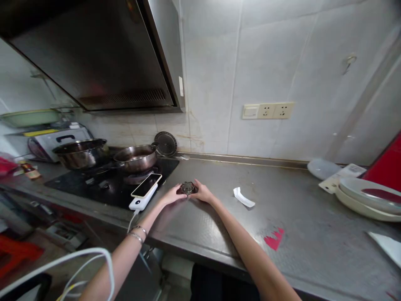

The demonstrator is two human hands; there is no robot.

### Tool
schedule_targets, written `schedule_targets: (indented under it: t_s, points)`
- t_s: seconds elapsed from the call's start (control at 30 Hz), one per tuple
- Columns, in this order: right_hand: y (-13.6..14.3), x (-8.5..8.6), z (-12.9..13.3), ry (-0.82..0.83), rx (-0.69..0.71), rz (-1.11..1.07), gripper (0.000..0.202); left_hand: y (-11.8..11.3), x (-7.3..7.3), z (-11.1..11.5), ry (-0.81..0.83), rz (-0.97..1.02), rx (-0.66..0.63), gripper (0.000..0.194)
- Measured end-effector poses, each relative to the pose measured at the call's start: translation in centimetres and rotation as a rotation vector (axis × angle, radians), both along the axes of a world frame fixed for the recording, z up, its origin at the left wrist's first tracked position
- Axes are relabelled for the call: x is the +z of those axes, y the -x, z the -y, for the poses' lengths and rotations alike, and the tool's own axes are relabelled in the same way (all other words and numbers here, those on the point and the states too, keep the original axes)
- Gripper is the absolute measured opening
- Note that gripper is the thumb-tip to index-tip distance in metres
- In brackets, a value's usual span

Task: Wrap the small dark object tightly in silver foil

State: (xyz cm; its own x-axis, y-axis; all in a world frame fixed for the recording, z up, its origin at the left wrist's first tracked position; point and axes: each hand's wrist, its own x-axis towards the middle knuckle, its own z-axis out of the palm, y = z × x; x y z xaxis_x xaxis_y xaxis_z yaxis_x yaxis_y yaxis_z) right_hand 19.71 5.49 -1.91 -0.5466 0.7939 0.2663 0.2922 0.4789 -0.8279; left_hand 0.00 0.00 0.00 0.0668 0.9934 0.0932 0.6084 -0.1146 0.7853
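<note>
A small dark glass dish (187, 187) rests on the steel counter (206, 228), close to the right edge of the stove. My left hand (172, 195) is closed on its left side, and my right hand (202, 191) on its right side, with fingers and thumbs around the rim. Two bracelets circle my left wrist. What the dish holds inside is too small to tell. To the right of my hands lies a curled white paper strip (243, 197).
A phone (146, 185) on a white power bank (143, 200) with a cable sits at the stove (117, 190) edge. Two steel pots (82, 155) stand behind. A red scrap (274, 238) and stacked pans (369, 196) are on the right; the range hood (94, 50) hangs upper left.
</note>
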Motion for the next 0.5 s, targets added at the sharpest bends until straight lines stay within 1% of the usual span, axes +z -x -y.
schedule_targets:
  t_s: [0.03,0.1,0.17,0.2,0.27,0.33,0.43,0.5]
  points:
    - [-0.2,0.3,0.1,-0.008,-0.002,0.014,0.104,0.1,0.0,0.0,0.006,-0.003,-0.007,0.068]
    - [-1.0,1.0,0.5,-0.038,-0.014,0.049,0.102,0.2,0.2,-0.1,0.042,-0.013,-0.007,0.077]
    - [-2.6,2.0,0.9,-0.096,-0.022,0.081,0.093,0.1,0.9,-0.2,0.089,-0.022,0.003,0.089]
    - [-3.7,2.6,1.0,-0.135,-0.021,0.091,0.086,0.0,1.3,-0.3,0.097,-0.023,0.011,0.091]
    - [-6.3,3.7,1.3,-0.211,-0.040,0.098,0.069,-0.7,2.5,-0.6,0.057,-0.014,0.029,0.084]
    - [-9.4,4.5,1.5,-0.246,-0.104,0.103,0.054,-2.2,3.6,-1.0,-0.078,-0.003,0.058,0.074]
    - [-14.4,4.9,1.5,-0.256,-0.234,0.082,0.042,-5.8,4.7,-1.9,-0.312,0.026,0.098,0.051]
    - [-17.5,4.6,1.5,-0.257,-0.320,0.088,0.037,-8.9,4.8,-2.6,-0.369,0.031,0.063,0.039]
